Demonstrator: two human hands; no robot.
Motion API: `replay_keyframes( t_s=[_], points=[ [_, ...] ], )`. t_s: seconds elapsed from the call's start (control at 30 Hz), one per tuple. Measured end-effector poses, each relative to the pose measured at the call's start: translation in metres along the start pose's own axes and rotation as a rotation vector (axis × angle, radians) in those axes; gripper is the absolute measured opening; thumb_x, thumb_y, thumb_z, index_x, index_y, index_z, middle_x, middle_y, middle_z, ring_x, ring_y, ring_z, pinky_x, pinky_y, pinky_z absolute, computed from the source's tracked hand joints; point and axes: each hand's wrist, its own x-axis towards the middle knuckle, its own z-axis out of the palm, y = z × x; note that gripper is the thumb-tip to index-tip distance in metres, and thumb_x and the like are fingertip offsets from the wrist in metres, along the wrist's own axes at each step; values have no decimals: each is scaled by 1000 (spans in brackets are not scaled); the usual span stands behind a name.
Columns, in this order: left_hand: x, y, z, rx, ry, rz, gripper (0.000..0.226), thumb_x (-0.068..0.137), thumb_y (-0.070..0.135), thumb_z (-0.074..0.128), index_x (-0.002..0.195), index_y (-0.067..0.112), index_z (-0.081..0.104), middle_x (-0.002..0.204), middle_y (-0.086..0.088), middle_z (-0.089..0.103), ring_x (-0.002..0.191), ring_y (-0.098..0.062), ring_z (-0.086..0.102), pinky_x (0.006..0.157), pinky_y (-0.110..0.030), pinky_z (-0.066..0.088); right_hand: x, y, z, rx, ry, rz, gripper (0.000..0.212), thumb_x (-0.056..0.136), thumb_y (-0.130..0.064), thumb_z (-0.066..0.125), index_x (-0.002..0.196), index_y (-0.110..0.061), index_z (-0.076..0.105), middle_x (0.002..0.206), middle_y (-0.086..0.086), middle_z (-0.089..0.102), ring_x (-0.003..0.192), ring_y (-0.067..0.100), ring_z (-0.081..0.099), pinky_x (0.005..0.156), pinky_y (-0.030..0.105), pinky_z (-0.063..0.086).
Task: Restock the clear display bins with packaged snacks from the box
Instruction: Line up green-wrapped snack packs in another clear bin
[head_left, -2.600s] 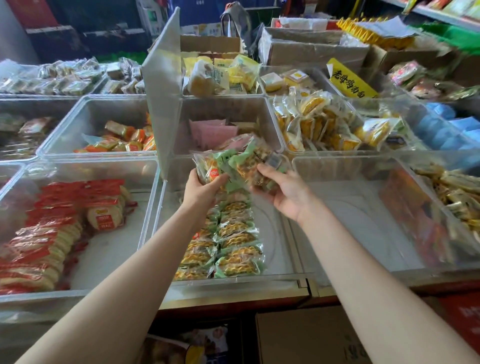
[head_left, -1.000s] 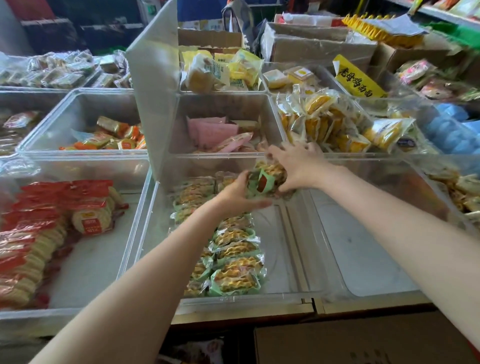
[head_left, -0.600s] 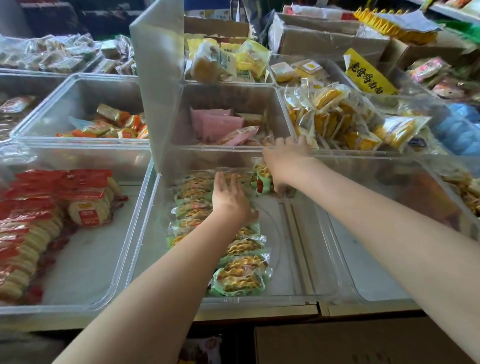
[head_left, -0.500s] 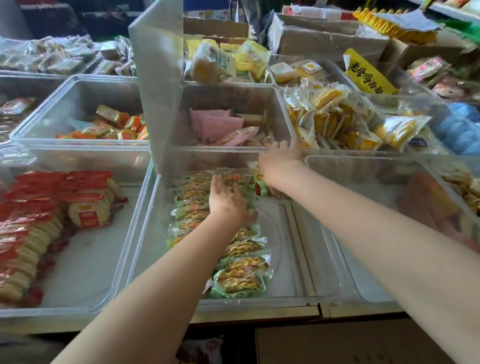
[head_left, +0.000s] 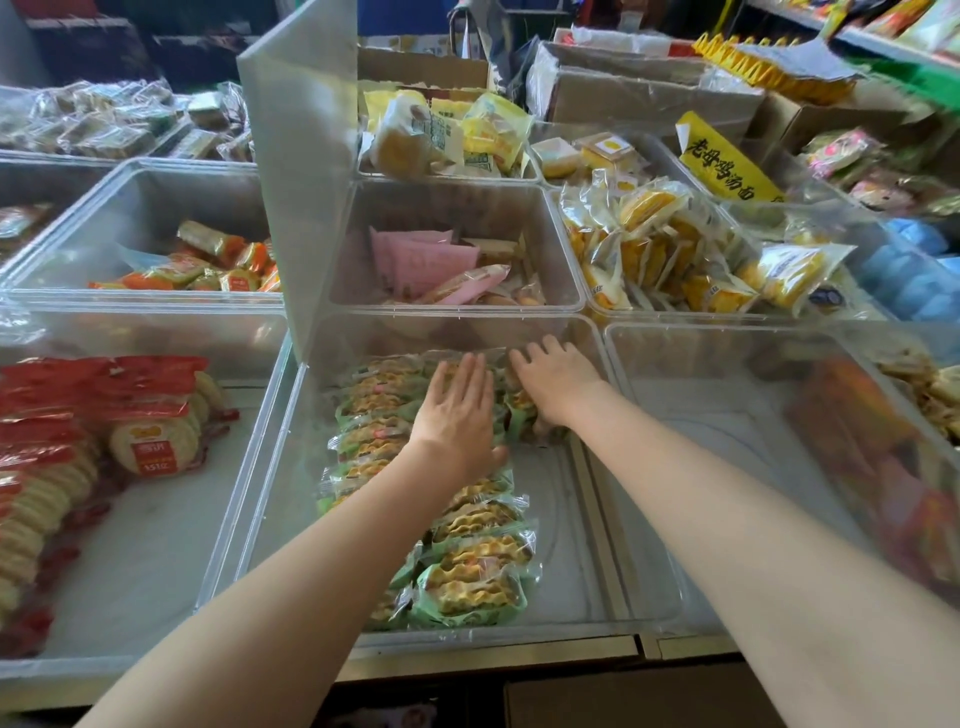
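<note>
— Where are your hands?
— Your left hand (head_left: 457, 410) lies flat, fingers straight, on the green packs (head_left: 475, 574) in the middle bin (head_left: 587, 540). Your right hand (head_left: 558, 379) rests beside it, fingers spread on packs at the bin's far end.
— And the packs?
— In rows along the bin's left side.

Left grip (head_left: 457, 410), right grip (head_left: 558, 382): flat, fingers straight.

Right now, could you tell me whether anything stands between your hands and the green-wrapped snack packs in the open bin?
Nothing visible does. The left hand lies flat on the green-wrapped snack packs, and the right hand rests on those at the far end. The bin's lid stands raised, behind and left of both hands.
</note>
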Motion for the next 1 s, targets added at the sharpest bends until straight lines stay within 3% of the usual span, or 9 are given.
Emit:
replay_keyframes(
  t_s=[0.1,0.17,0.27,0.47,0.6,0.7,0.77,0.9,1.0],
  points=[
    [7,-4,0,-73,-66,-4,86,92,58,32,148,11,-13,156,-12,-15,144,-28,-13,117,-46,-7,-15,2,-3,-49,110,21,85,77,-16,71,144,-6,19,142,18,29,130,34,30,107,40,30],
    [11,-4,-2,-49,-91,-31,88,90,62,33,149,14,-13,157,-11,-14,145,-30,-10,116,-48,-5,-24,3,-6,-121,183,60,74,81,-8,64,142,-1,22,141,19,30,129,34,31,104,40,31],
    [15,3,-6,-32,-120,-91,92,88,64,38,149,14,-9,157,-10,-11,145,-32,-6,116,-49,-3,-31,-2,-4,-45,106,80,52,87,1,53,135,1,34,135,17,38,124,33,39,94,36,40],
    [16,7,-7,4,-116,-148,91,88,66,34,150,11,-3,157,-9,-2,144,-34,3,116,-47,0,-10,3,-8,221,36,104,47,83,9,53,128,-1,43,124,14,39,112,35,47,76,35,40],
    [12,5,-6,14,-99,-144,86,90,66,30,150,11,2,158,-9,1,145,-33,4,115,-48,-5,-13,5,-8,275,57,97,61,81,12,53,135,-6,32,125,16,42,113,37,48,74,37,39],
    [-3,2,-16,-108,42,-122,75,91,60,34,145,8,27,152,-12,23,142,-29,20,115,-48,-1,-31,2,-16,223,46,119,76,82,1,62,144,-10,20,137,15,38,122,38,42,90,40,42],
    [-23,-6,-26,-199,206,-54,52,94,45,38,132,10,45,143,-12,37,132,-28,36,114,-45,13,-48,-3,-33,182,131,138,68,83,-1,60,142,-10,26,140,14,34,126,38,38,98,42,38],
    [-90,-38,-40,-325,451,107,34,87,20,39,111,4,57,117,-14,55,102,-33,58,87,-41,45,-85,-38,-84,363,251,8,29,88,-7,51,117,-9,53,117,13,56,109,34,54,80,38,45],
    [-156,-83,-29,-417,570,119,32,71,14,36,85,-1,61,85,-19,61,70,-36,63,61,-41,52,-103,-104,-118,526,277,-144,19,86,-11,51,103,-10,60,102,17,65,96,36,61,74,37,46]
  ],
)
